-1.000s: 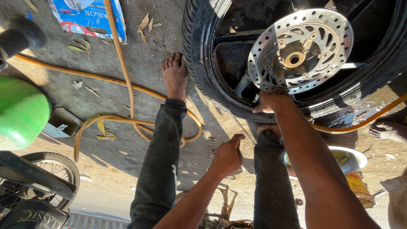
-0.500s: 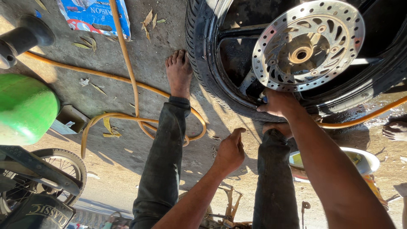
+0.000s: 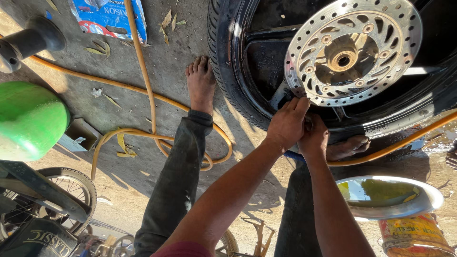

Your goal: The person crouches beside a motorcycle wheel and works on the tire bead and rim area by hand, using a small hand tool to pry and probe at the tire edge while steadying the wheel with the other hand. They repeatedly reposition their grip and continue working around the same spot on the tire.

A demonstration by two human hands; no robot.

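A black motorcycle wheel (image 3: 247,71) with its tyre stands upright between my outstretched legs, and a perforated silver brake disc (image 3: 381,62) faces me. My left hand (image 3: 285,124) reaches up from the lower left, its fingers bent onto the rim just under the disc's lower edge. Touching it from the right is my right hand (image 3: 315,139), curled against the same part of the rim and partly hidden behind the left hand. What the fingers pinch is hidden. My bare left foot (image 3: 201,83) rests beside the tyre, and my right foot (image 3: 350,146) is under it.
An orange hose (image 3: 143,90) loops over the concrete floor and under the wheel. A green tank (image 3: 28,119) and a black handlebar grip (image 3: 33,40) are at the left, with a spoked wheel (image 3: 66,190) below. A metal bowl (image 3: 390,197) sits on a yellow tin (image 3: 414,233) at the lower right. A blue packet (image 3: 107,16) lies at the top.
My left hand, a loose fist over my lap before, has risen to the rim beside my right hand. The view has shifted closer to the wheel.
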